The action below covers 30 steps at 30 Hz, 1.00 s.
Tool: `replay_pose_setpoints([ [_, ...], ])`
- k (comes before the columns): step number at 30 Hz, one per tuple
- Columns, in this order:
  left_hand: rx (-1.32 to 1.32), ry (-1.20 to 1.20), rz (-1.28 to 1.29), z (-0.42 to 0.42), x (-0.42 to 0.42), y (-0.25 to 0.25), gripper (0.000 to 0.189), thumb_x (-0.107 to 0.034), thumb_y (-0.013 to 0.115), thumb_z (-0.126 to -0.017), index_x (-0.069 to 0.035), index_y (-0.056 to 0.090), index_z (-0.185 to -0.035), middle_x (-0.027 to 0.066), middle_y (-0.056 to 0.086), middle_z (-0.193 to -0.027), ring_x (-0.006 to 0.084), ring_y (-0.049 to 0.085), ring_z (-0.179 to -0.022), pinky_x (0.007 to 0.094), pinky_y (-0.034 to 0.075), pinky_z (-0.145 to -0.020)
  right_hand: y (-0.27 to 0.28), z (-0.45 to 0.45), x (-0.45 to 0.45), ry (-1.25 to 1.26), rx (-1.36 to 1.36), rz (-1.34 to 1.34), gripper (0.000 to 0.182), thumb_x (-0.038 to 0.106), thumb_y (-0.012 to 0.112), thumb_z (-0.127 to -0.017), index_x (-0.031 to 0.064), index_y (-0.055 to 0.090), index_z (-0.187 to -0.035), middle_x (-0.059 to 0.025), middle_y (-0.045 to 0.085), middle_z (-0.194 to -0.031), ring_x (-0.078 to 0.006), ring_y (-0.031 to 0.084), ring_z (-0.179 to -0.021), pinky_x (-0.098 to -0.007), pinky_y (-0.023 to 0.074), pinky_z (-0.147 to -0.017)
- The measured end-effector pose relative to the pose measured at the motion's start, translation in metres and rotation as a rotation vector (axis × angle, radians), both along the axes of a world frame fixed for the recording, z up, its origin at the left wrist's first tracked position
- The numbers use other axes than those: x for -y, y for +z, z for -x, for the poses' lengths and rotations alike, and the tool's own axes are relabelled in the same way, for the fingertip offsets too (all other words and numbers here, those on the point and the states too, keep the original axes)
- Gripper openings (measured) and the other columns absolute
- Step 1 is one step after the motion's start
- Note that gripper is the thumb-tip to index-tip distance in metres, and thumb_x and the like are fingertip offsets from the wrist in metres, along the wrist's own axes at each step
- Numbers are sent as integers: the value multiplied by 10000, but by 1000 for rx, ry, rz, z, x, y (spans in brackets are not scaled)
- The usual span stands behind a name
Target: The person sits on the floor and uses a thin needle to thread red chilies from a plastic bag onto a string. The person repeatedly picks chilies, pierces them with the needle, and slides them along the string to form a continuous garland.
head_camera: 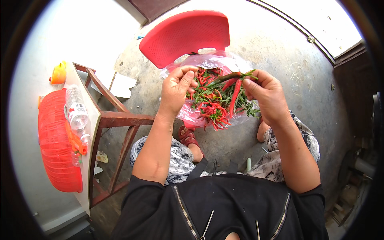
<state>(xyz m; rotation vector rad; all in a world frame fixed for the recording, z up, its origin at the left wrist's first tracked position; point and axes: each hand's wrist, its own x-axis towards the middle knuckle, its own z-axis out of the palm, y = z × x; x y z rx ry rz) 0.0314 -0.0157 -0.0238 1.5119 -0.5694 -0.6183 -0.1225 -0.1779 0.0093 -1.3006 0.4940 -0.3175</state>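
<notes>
My right hand (268,94) pinches the green stems of a small bunch of chili peppers (235,97). Red pods hang down from it, and one dark green-brown pod points toward my left hand (177,91). The left thumb and fingers are curled together; whether anything small is between them is hidden. Below both hands, a heap of green chili leaves and stems (220,93) mixed with red chilies lies on a clear plastic bag (210,61). A tied-looking cluster of red chilies (213,114) rests at the heap's near side.
The bag is spread over a red plastic chair (187,34) on the concrete floor (303,90). At left, a wood-framed table (126,120) bears a red plastic basket (57,144), a clear plastic bottle (77,109) and a yellow-orange container (59,73). Dark machinery (349,186) stands at right.
</notes>
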Motion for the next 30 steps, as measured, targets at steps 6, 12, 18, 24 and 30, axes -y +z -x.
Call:
replay_pose_setpoints([
  [6,710,-129,-456,-15,7,-75,122,-48,567,-728,-102,640,-810,109,558,-801,268,565,-763,337,452,-680,6,2,9,-43,16,-90,77,86,554,-833,9,555,-839,-2,521,-705,-66,459,-619,-202,382,-578],
  [12,943,-375,-585,-35,15,-119,203,10,543,-686,-123,640,-804,72,545,-810,247,558,-796,314,444,-695,6,6,15,-43,60,-104,97,97,562,-828,6,570,-861,11,526,-699,-51,458,-616,-187,381,-559],
  [18,1072,-479,-646,-56,18,-131,198,-58,624,-674,-153,641,-847,62,534,-774,226,559,-779,300,447,-679,5,7,18,-45,86,-117,97,96,559,-827,2,568,-850,20,521,-686,-42,449,-594,-178,371,-531],
  [24,481,-197,-384,-57,19,-117,145,-114,622,-739,-87,629,-881,46,566,-841,174,555,-748,304,448,-674,8,6,17,-44,69,-115,93,91,563,-823,-1,565,-842,26,514,-680,-38,434,-577,-180,360,-518],
  [30,-315,-157,-37,-27,15,-43,168,-133,355,-920,-51,488,-979,96,616,-853,48,486,-500,133,337,-397,4,5,13,23,-26,-37,88,81,566,-817,-5,568,-830,31,508,-682,-36,430,-594,-191,366,-527],
])
